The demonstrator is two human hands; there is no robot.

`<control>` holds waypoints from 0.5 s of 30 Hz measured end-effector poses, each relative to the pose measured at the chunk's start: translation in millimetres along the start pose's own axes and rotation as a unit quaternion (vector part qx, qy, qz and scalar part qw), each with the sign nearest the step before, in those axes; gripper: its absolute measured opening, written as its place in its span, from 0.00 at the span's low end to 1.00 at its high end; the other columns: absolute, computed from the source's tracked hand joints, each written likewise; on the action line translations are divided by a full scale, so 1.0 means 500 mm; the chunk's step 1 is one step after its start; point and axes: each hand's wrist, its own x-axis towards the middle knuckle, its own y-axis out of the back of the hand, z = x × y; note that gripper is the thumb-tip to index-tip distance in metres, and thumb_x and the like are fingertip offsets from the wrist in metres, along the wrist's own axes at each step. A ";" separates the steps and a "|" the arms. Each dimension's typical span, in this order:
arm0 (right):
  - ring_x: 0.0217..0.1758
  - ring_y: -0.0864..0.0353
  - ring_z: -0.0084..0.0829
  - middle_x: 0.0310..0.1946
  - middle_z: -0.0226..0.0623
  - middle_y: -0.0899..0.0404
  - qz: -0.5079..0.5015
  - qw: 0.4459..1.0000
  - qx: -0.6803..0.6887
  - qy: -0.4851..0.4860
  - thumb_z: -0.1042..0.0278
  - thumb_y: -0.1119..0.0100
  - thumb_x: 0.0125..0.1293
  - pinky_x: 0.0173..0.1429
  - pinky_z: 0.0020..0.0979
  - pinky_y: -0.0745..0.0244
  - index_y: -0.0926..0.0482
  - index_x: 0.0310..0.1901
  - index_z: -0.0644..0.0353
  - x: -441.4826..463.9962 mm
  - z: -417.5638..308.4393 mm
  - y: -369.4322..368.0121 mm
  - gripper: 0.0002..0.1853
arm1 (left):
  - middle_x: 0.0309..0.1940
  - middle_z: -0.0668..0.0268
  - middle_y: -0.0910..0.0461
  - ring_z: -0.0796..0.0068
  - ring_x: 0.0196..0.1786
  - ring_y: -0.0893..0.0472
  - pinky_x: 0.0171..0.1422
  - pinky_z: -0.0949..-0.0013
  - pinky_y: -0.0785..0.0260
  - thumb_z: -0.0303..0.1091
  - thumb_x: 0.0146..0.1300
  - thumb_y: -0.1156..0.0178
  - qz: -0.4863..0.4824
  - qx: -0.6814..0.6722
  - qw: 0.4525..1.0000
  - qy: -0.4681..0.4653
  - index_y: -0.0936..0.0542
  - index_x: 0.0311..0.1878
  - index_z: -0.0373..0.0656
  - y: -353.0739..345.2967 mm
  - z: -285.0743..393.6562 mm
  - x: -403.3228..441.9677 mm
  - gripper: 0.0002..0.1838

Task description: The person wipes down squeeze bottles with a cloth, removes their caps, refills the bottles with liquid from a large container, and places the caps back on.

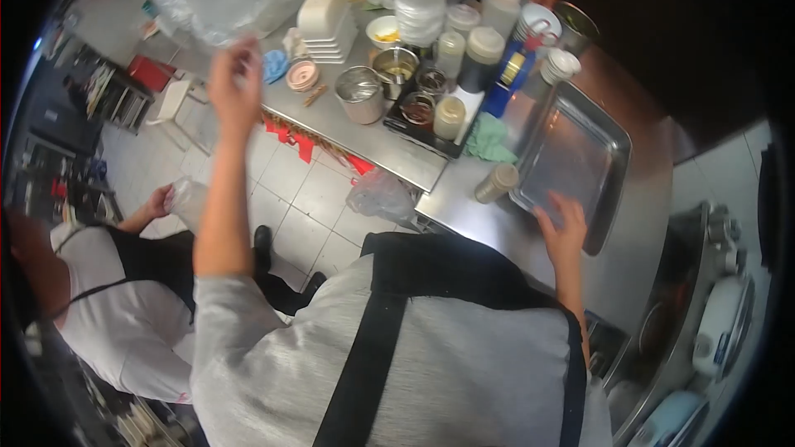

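Note:
My left hand (pixel 235 83) is raised at the end of an outstretched arm, over the left part of the counter. Its fingers are smeared by motion, so whether they hold anything is unclear. Below and beside it are a blue cloth (pixel 274 65) and a pink round dish (pixel 302 74). My right hand (pixel 565 223) hovers at the near left edge of a rectangular metal tray (pixel 571 149), fingers apart and holding nothing. Whether it touches the tray cannot be made out. Close to that hand stands a shaker bottle (pixel 497 183), with a green cloth (pixel 492 137) behind it.
A co-worker (pixel 124 298) stands at my left, holding a clear plastic bag (pixel 189 200). Along the counter (pixel 397 153) are stacked white dishes (pixel 327 29), a metal pot (pixel 359 95), several squeeze bottles (pixel 483 54) and a blue bottle (pixel 509 79). A plastic bag (pixel 381 197) hangs below the edge.

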 end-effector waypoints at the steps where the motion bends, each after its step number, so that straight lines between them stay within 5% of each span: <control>1: 0.34 0.23 0.36 0.29 0.35 0.23 -0.031 0.997 0.060 -0.041 0.56 0.26 0.48 0.40 0.35 0.28 0.20 0.52 0.53 0.022 -0.029 -0.003 0.28 | 0.37 0.65 0.18 0.77 0.32 0.23 0.37 0.75 0.31 0.24 0.56 0.38 -0.015 -0.059 0.998 -0.003 0.19 0.42 0.40 -0.039 0.049 -0.076 0.09; 3: 0.28 0.25 0.34 0.25 0.33 0.26 -0.129 0.982 0.100 -0.093 0.54 0.27 0.49 0.33 0.34 0.29 0.24 0.58 0.49 0.079 -0.120 0.005 0.33 | 0.37 0.65 0.19 0.74 0.36 0.22 0.39 0.72 0.29 0.24 0.52 0.36 -0.146 -0.225 0.962 0.049 0.20 0.40 0.42 -0.112 0.186 -0.216 0.11; 6: 0.29 0.21 0.37 0.28 0.35 0.21 -0.172 0.984 0.001 -0.049 0.50 0.30 0.52 0.34 0.37 0.27 0.25 0.54 0.49 0.109 -0.134 -0.045 0.28 | 0.53 0.61 0.25 0.67 0.55 0.24 0.52 0.67 0.29 0.31 0.47 0.26 -0.396 -0.417 0.801 0.168 0.34 0.63 0.44 -0.229 0.323 -0.341 0.39; 9: 0.33 0.17 0.41 0.31 0.40 0.17 -0.123 0.992 -0.027 -0.006 0.48 0.33 0.53 0.34 0.40 0.24 0.27 0.42 0.52 0.110 -0.130 -0.094 0.22 | 0.59 0.58 0.29 0.62 0.61 0.27 0.58 0.65 0.30 0.32 0.43 0.24 -0.392 -0.439 0.794 0.150 0.38 0.67 0.44 -0.318 0.383 -0.407 0.47; 11: 0.31 0.17 0.43 0.28 0.41 0.19 -0.115 0.993 -0.029 -0.025 0.48 0.32 0.53 0.33 0.40 0.26 0.26 0.44 0.53 0.105 -0.138 -0.106 0.23 | 0.62 0.58 0.31 0.64 0.64 0.30 0.61 0.64 0.32 0.32 0.42 0.24 -0.365 -0.443 0.809 0.123 0.40 0.67 0.42 -0.349 0.401 -0.418 0.48; 14: 0.30 0.18 0.45 0.26 0.41 0.19 -0.109 0.993 -0.038 -0.033 0.48 0.32 0.52 0.32 0.41 0.26 0.27 0.42 0.54 0.101 -0.145 -0.117 0.23 | 0.59 0.58 0.28 0.64 0.60 0.26 0.60 0.66 0.32 0.34 0.44 0.24 -0.369 -0.480 0.763 0.228 0.39 0.67 0.42 -0.402 0.422 -0.437 0.47; 15: 0.29 0.18 0.45 0.26 0.41 0.19 -0.105 0.993 -0.051 -0.030 0.47 0.32 0.52 0.32 0.41 0.27 0.27 0.41 0.53 0.101 -0.146 -0.118 0.23 | 0.45 0.55 0.20 0.58 0.49 0.19 0.53 0.63 0.28 0.37 0.44 0.26 -0.304 -0.460 0.803 0.224 0.35 0.62 0.47 -0.413 0.436 -0.437 0.41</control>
